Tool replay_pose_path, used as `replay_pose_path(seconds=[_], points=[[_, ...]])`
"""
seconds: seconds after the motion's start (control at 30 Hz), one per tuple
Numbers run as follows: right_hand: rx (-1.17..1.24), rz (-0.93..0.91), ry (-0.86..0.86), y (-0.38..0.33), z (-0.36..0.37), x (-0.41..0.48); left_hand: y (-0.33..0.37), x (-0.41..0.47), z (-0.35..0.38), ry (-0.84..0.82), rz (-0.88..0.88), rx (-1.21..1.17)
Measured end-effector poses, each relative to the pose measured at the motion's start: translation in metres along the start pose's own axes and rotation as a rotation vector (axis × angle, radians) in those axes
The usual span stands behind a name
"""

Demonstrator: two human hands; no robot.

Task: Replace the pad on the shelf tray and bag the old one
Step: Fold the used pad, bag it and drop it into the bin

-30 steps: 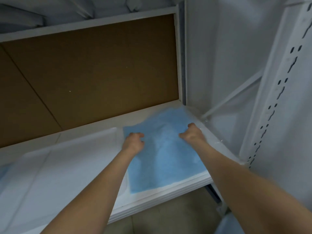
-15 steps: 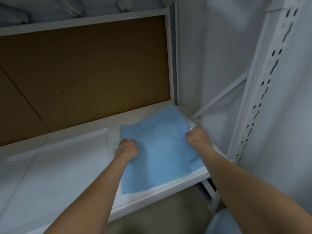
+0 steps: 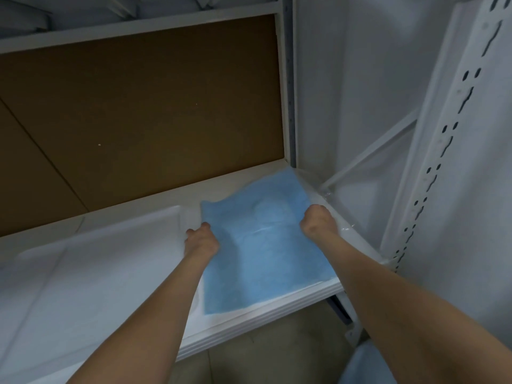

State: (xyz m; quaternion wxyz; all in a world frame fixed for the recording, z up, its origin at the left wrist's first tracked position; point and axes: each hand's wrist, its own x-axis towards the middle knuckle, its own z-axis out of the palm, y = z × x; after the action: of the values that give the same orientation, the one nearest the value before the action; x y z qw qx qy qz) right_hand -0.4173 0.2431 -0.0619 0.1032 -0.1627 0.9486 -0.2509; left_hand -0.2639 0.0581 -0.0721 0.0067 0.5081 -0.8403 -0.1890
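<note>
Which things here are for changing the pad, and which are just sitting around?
For the job:
pad, gripped at its side edges by the left hand and right hand
tray under it

Just there:
white tray to the left
brown board behind
slotted post

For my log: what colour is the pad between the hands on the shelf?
Light blue; the soft rectangular pad shows best in the head view.

Between left hand (image 3: 201, 241) and right hand (image 3: 317, 221), on the shelf (image 3: 277, 314): pad (image 3: 266, 245). Left of the left hand: tray (image 3: 110, 245). Beyond both hands: back panel (image 3: 138, 120). Right of the right hand: upright post (image 3: 448, 162).
</note>
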Motion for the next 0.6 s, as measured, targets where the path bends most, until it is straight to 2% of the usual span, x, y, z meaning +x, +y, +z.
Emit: replay_pose_path(seconds=[0.13,0.23,0.37,0.5,0.6], points=[[-0.162,-0.063,0.071,-0.005,0.0,-0.007,-0.004,-0.002,-0.007,-0.027,-0.063,-0.144],[-0.161,-0.213,0.104,-0.014,0.004,-0.014,-0.01,-0.01,-0.014,-0.087,-0.056,-0.288],[-0.099,-0.354,-0.034,-0.032,0.014,-0.029,-0.021,-0.016,-0.019,-0.035,-0.073,-0.385],[-0.056,-0.399,-0.183,-0.047,0.028,-0.038,-0.031,-0.02,-0.032,0.072,-0.076,-0.384],[-0.029,-0.412,-0.336,-0.054,0.042,-0.046,-0.039,-0.021,-0.037,0.059,-0.092,-0.419]])
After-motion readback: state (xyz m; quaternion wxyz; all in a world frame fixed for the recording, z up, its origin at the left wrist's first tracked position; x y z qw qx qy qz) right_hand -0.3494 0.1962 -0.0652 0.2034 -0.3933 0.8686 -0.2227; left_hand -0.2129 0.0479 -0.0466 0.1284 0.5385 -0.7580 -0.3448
